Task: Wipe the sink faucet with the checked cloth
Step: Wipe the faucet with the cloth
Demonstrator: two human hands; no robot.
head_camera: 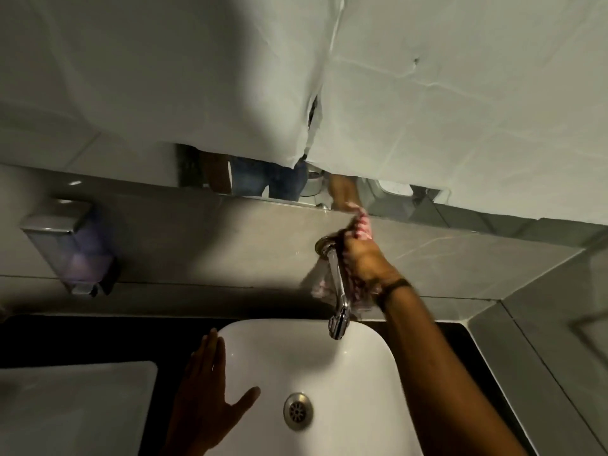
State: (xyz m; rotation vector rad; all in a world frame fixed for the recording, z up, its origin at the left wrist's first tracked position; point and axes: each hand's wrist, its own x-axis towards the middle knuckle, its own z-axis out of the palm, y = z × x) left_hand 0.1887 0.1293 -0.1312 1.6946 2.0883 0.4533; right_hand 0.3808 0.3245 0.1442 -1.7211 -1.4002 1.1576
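A chrome faucet (339,291) juts from the grey tiled wall and hangs over a white basin (362,373). My right hand (362,258) is closed around the red-and-white checked cloth (362,227) and presses it against the faucet near its wall mount. Parts of the cloth hang down on both sides of the spout. My left hand (204,390) lies flat with spread fingers on the basin's left rim and holds nothing.
A soap dispenser (70,245) is fixed to the wall at the left. A second white basin (75,406) sits at the lower left on the dark counter (98,334). White paper (427,93) covers most of the mirror above. The drain (298,411) lies mid-basin.
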